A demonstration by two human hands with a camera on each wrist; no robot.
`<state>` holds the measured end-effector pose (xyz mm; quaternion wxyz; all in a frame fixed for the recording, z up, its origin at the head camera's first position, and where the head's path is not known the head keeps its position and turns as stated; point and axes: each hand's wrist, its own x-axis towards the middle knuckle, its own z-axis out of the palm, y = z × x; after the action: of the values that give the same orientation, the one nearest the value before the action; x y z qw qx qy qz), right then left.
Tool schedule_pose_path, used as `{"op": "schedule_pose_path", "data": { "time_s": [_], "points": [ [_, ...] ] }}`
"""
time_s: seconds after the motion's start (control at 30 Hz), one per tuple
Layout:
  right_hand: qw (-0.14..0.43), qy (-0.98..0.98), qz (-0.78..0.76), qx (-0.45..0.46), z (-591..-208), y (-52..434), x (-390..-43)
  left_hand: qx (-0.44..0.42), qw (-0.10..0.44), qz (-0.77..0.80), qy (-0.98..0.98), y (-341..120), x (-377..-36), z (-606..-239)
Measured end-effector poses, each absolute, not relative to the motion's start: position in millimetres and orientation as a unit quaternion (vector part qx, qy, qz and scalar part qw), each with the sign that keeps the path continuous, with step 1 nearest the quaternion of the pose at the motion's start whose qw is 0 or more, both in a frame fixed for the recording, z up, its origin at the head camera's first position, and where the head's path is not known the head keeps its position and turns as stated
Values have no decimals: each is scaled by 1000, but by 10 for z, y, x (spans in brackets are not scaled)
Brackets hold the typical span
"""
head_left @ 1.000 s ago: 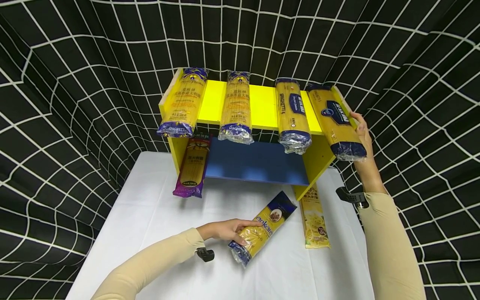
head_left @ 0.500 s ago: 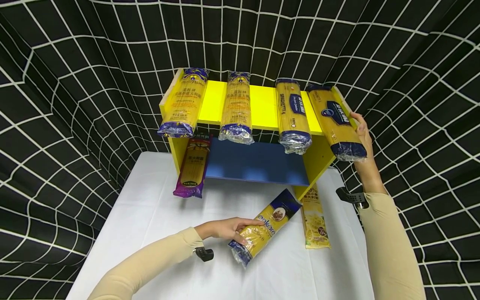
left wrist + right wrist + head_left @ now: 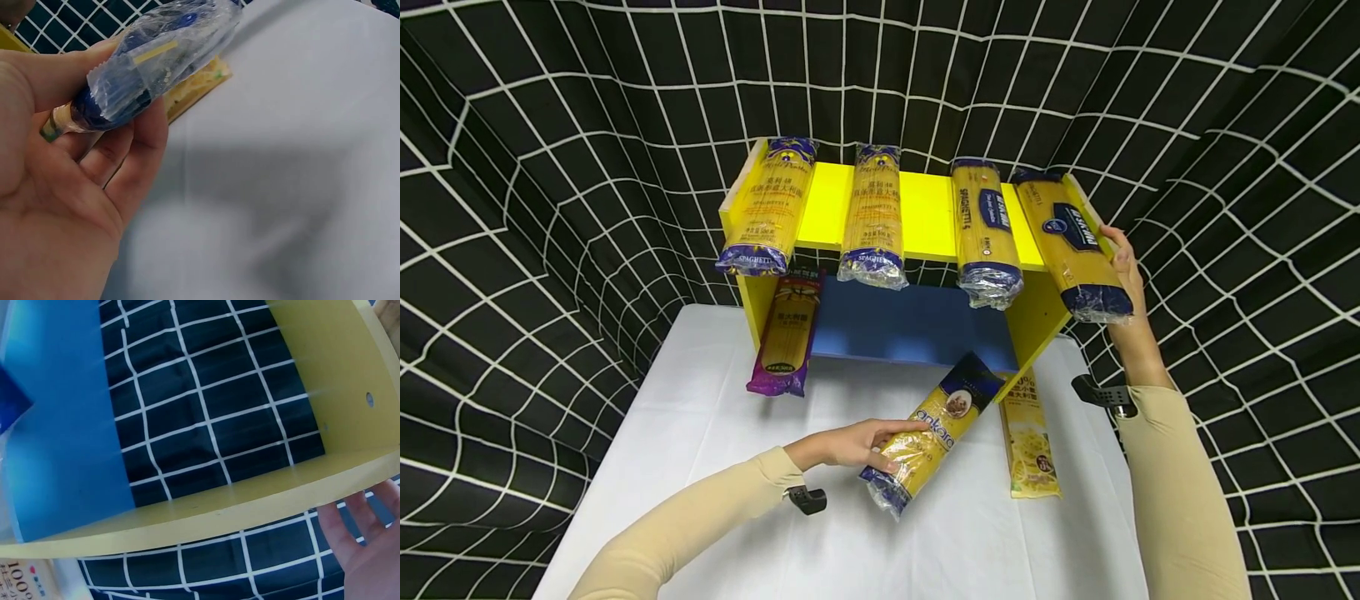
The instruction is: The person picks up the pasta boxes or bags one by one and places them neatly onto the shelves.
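In the head view, a yellow-and-blue pack of spaghetti (image 3: pixel 934 433) lettered "ankara" slants at the shelf's lower front, its dark end by the yellow side panel. My left hand (image 3: pixel 850 443) holds it near its crinkled blue end, thumb on one side and fingers on the other. The left wrist view shows that clear wrapper end (image 3: pixel 156 69) close up. My right hand (image 3: pixel 1127 271) touches the outer side of the yellow-and-blue shelf (image 3: pixel 925 204); in the right wrist view its fingers (image 3: pixel 340 534) lie behind the panel edge, with their tips hidden.
Several spaghetti packs lie on the yellow top board, including a rightmost pack (image 3: pixel 1075 242) beside my right hand. A purple-ended pack (image 3: pixel 786 333) sticks out at lower left. Another yellow pack (image 3: pixel 1030 442) lies on the white cloth (image 3: pixel 940 550), right of the shelf. Black gridded fabric surrounds everything.
My left hand has moved the ankara spaghetti pack up and slightly right, so its dark end now overlaps the blue board's front edge. My right hand stays against the shelf side.
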<state>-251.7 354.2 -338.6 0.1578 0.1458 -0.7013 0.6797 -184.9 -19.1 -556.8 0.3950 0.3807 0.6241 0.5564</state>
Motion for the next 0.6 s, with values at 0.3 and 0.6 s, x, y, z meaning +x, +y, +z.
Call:
{"op": "schedule_pose_path", "data": {
  "time_s": [0.3, 0.6],
  "points": [
    [161, -710, 672, 135, -3398, 3549, -2512, 347, 357, 620, 607, -240, -1887, -5518],
    [166, -714, 667, 133, -3396, 3542, -2513, 304, 289, 649, 634, -296, -1891, -5496]
  ]
}}
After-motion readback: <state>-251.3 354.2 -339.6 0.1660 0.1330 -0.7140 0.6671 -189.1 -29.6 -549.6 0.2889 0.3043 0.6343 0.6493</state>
